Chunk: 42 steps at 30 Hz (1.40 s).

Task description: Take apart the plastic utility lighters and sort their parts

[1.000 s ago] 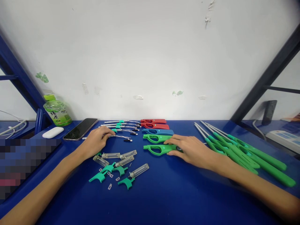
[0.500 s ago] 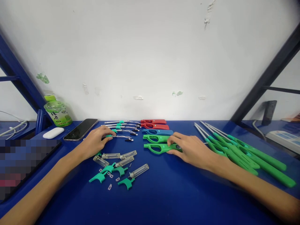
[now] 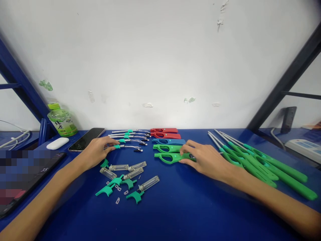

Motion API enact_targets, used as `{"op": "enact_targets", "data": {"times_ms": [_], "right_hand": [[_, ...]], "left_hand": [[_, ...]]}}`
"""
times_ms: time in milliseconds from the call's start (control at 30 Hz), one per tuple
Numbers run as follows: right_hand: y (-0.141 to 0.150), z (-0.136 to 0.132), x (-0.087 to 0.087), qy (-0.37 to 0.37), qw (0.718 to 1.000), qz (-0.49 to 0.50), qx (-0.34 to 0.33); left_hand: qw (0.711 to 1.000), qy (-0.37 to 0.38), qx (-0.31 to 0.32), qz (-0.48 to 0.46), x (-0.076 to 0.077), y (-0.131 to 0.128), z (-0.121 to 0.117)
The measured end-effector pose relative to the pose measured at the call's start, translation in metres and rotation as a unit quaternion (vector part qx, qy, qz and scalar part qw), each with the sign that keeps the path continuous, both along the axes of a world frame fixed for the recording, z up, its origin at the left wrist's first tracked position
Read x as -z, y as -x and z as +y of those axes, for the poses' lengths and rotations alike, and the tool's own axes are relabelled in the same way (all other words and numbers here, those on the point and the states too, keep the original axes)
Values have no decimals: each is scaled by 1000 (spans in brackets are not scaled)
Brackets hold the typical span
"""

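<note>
My left hand (image 3: 96,153) is closed at the metal tube of the nearest lighter nozzle (image 3: 122,146), which has a teal collar and thin wires trailing right. Several similar nozzles (image 3: 126,136) lie just behind it. My right hand (image 3: 204,157) pinches the rear part of the nearest green lighter handle (image 3: 167,158), which lies flat with its trigger loop to the left. Behind it lie another green handle (image 3: 167,148), a blue handle (image 3: 170,142) and two red handles (image 3: 167,135). The far end of the held handle is hidden by my fingers.
Clear fuel tanks (image 3: 149,183), teal triggers (image 3: 135,196) and tiny pale clips (image 3: 117,201) lie at front left. Several green lighters with tubes (image 3: 260,164) lie at right. A phone (image 3: 86,140), a white case (image 3: 57,143), a bottle (image 3: 62,120) and a tablet (image 3: 32,174) stand left.
My left hand has slid a little left along the nozzle, uncovering its teal collar. My right hand remains on the green handle, nearly unmoved.
</note>
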State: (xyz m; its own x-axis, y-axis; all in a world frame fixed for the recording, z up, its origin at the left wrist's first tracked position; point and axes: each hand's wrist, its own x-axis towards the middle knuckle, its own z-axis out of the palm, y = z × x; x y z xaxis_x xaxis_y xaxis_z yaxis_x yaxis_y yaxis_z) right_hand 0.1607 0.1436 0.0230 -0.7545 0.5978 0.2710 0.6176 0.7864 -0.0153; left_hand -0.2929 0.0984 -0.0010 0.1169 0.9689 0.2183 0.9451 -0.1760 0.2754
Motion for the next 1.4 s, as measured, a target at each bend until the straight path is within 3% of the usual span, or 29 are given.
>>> {"op": "enact_targets", "data": {"times_ms": [333, 467, 567, 700, 833, 1100, 1233, 1400], "right_hand": [[-4, 1, 2, -17, 1000, 12, -2], [-11, 6, -6, -35, 999, 23, 20], [-26, 8, -24, -59, 995, 33, 74], [-64, -3, -36, -102, 974, 21, 200], [-103, -28, -16, -137, 947, -17, 291], [-145, -59, 42, -157, 936, -72, 306], [-144, -56, 46, -148, 938, -82, 301], [-146, -52, 36, -57, 946, -49, 316]], "left_hand": [[999, -10, 29, -27, 2, 3, 0], [999, -8, 40, -25, 3, 6, 1], [999, -10, 47, -22, 6, 10, 3], [999, -25, 45, -15, 13, 16, 9], [999, -40, 26, -6, 17, 18, 12], [999, -45, 21, 12, 8, 8, 6], [997, -77, 17, 24, 15, 6, 9], [992, -113, 26, 39, 12, 4, 7]]}}
